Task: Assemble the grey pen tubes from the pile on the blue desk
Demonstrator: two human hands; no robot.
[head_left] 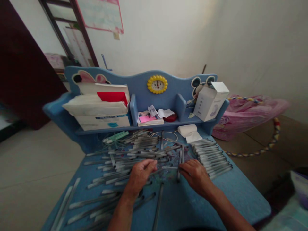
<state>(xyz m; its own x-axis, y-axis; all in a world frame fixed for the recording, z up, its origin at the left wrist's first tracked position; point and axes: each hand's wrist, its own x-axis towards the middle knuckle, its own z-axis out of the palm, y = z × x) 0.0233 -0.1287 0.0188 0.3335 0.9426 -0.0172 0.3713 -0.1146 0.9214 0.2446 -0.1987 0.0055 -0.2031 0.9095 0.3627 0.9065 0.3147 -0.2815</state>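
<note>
My left hand [141,175] is over the middle of the blue desk, thumb and fingers pinched together; what they hold, if anything, is too small to make out. To its right, my right hand [194,175] is closed, its fingertips on a thin pale stick [169,167] that points toward my left hand. Two slim grey pen-like tubes [180,157] lie upright in view just beside the right fingertips. Many similar tubes [115,175] with dark ends are spread loosely under and left of my left hand. A tidy row of them [211,157] lies right of my right hand.
A blue shelf [113,130] with a yellow clock [157,84] backs the desk [192,211]. It holds a box of papers [103,122], a small paper stack [150,122] and a white box [209,102]. A white roll [187,130] and a cable [176,136] lie before it.
</note>
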